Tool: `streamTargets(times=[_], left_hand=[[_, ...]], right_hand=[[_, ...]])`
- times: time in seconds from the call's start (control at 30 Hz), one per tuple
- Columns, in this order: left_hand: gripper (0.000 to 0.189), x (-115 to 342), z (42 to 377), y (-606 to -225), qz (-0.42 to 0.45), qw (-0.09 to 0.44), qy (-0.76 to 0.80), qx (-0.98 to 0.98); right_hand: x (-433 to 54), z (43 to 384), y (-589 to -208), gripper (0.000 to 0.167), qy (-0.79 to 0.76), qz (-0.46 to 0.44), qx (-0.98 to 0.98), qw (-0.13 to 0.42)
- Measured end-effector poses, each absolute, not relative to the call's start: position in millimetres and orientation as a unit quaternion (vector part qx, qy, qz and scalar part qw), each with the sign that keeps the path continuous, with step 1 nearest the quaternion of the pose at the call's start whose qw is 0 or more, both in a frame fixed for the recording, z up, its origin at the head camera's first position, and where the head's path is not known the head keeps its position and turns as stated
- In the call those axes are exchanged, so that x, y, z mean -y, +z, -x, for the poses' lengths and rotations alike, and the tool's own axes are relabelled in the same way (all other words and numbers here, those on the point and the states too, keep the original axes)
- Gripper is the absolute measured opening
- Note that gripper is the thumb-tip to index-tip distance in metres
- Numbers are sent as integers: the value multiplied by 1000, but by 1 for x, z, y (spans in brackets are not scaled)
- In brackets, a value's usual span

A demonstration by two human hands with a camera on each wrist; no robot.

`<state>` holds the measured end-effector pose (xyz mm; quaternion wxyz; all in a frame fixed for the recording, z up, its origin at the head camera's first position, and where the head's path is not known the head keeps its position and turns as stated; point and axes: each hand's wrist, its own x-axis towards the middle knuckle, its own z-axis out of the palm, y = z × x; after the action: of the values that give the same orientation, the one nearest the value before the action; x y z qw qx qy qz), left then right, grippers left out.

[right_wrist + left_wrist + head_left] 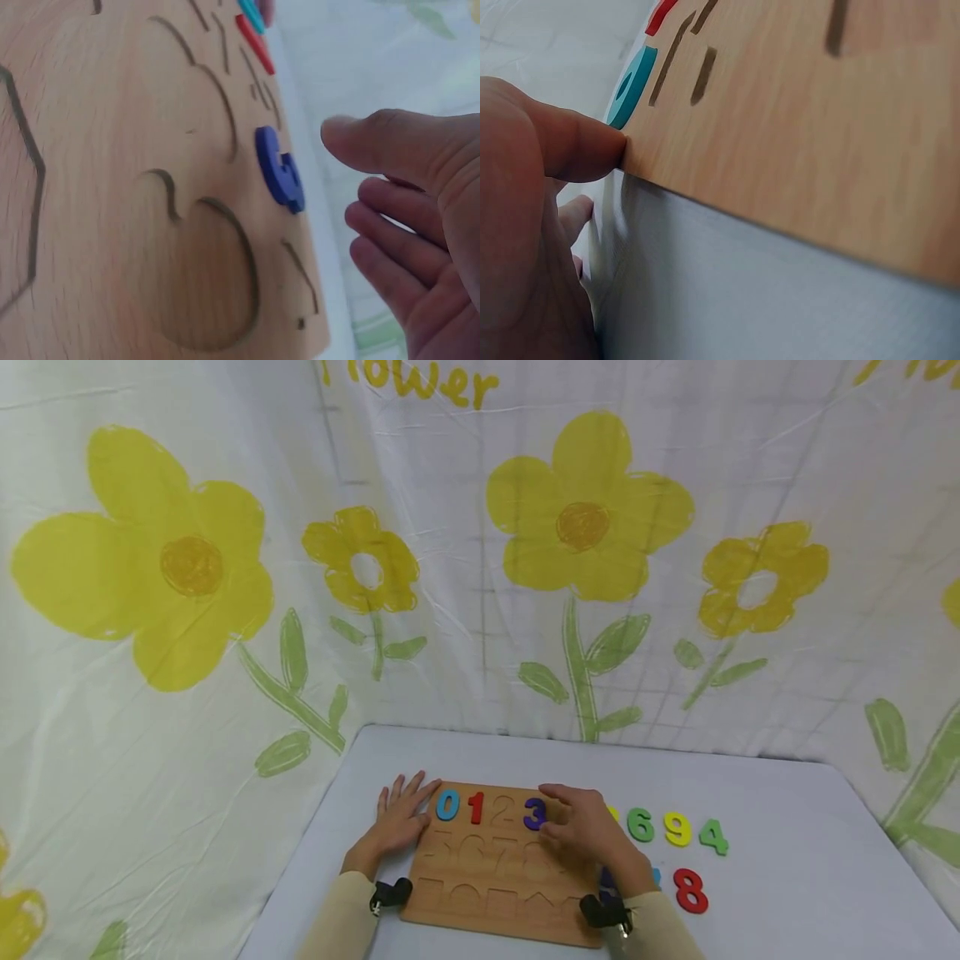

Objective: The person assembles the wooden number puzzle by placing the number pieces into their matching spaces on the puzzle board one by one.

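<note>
A wooden number board (517, 864) lies on the white table. In its top row are a light blue 0 (440, 807), a red 1 (477, 810) and a purple 3 (271, 172), with the 2-shaped recess between them bare. At the board's upper left corner my left hand (397, 823) spreads its fingers over the table, the thumb touching the board's edge. My right hand (592, 828) is at the upper right, close beside the 3. Thumb and loosely bent fingers stand apart in the right wrist view, nothing between them. This hand hides the board's right part from the head camera.
Right of the board lie loose numbers: a green 6 (632, 825), a yellow 9 (677, 839), a green 4 (716, 838) and a red 8 (691, 892). Several more pieces are partly hidden behind my right hand and wrist. A flower-printed curtain (450, 693) hangs behind the table.
</note>
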<state>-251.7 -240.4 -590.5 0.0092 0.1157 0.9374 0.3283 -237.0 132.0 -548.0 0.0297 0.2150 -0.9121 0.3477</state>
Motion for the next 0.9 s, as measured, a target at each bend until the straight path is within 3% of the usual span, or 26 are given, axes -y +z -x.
streamTargets(times=[0.43, 0.9], left_hand=[[65, 243, 256, -603, -101, 8, 320, -942], [65, 243, 257, -602, -103, 7, 316, -943]], right_hand=[[-168, 217, -536, 68, 402, -235, 885, 4], [-233, 184, -528, 64, 473, -213, 855, -19]])
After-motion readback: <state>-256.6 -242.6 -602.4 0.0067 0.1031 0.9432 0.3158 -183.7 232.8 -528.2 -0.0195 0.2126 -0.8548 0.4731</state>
